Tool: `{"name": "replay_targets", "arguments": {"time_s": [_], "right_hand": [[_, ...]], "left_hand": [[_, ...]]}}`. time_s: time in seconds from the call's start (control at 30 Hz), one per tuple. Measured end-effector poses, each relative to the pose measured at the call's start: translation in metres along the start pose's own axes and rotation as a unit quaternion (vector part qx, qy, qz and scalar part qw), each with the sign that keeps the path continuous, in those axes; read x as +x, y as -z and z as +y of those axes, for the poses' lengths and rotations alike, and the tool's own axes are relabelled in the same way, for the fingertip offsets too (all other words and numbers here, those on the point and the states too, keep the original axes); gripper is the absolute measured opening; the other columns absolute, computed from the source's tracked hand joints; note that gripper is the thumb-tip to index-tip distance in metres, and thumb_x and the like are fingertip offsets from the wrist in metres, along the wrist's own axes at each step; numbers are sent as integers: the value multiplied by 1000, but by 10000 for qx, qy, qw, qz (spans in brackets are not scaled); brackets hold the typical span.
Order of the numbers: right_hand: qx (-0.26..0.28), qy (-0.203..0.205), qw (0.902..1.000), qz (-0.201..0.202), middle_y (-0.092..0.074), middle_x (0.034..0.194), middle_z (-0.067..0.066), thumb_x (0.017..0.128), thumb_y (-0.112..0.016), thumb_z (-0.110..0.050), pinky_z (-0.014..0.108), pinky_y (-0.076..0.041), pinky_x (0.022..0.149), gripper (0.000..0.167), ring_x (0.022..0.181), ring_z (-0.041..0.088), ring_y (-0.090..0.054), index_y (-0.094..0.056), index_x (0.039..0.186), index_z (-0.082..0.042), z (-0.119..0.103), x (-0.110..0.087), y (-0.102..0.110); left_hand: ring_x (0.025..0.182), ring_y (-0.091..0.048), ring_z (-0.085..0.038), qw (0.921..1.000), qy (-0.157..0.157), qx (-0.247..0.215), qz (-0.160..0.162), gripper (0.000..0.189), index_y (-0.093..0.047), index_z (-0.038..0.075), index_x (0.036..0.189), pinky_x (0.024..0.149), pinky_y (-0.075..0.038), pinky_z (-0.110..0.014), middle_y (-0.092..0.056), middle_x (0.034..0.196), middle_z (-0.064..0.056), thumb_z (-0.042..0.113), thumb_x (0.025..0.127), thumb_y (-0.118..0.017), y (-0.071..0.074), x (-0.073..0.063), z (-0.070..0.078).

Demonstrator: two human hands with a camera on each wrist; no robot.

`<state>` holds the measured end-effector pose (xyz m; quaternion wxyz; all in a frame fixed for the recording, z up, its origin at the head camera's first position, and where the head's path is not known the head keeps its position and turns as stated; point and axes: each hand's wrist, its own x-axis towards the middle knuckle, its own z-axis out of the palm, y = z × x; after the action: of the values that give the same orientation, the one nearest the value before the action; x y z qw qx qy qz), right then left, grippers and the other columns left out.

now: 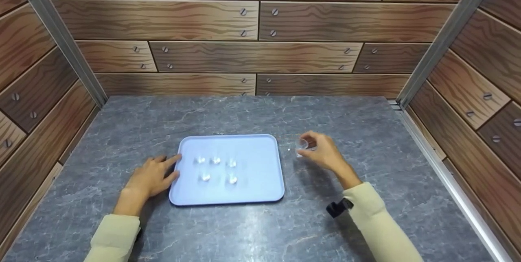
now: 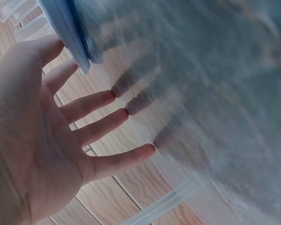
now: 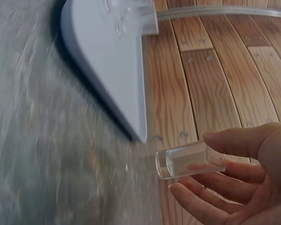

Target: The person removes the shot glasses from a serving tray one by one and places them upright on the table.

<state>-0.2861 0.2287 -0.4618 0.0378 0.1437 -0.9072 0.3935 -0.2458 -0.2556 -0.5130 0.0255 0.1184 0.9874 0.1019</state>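
Observation:
My right hand [image 1: 321, 150] pinches a small clear shot glass [image 3: 189, 159] between thumb and fingers, just right of the tray. In the right wrist view the glass's thick base faces the tabletop. My left hand [image 1: 148, 176] is at the left edge of a light blue tray [image 1: 260, 191], its index finger and thumb at the rim. Its other fingertips rest on the table in the left wrist view. Several clear shot glasses [image 1: 232, 179] stand on the tray, three in a back row and two in front, toward its left and middle.
The tray lies on a grey marbled tabletop [image 1: 228, 233]. Wood-patterned walls [image 1: 203, 20] enclose the back and both sides, with metal posts at the corners. A metal rail [image 1: 443, 172] runs along the table's right side.

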Motion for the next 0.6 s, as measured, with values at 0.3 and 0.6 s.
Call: {"name": "replay_targets", "arguments": {"time_s": [0.3, 0.6], "right_hand": [[-33, -231, 9997, 72, -73, 110, 28, 87, -78, -3, 53, -58, 94, 34, 103, 44, -71, -67, 116, 9, 24, -8, 18], [-267, -520, 9983, 83, -73, 113, 26, 89, -77, -7, 51, -58, 94, 35, 104, 41, -72, -67, 119, 7, 40, -17, 28]], "left_hand": [[129, -50, -55, 9999, 81, 121, 17, 55, -49, 24, 155, 85, -48, -78, -53, 148, -28, 43, 104, -55, 0, -1, -2], [127, -50, -52, 9998, 133, 149, -46, 56, -48, 25, 156, 82, -48, -78, -54, 148, -27, 45, 104, -55, 1, -3, 2]]}}
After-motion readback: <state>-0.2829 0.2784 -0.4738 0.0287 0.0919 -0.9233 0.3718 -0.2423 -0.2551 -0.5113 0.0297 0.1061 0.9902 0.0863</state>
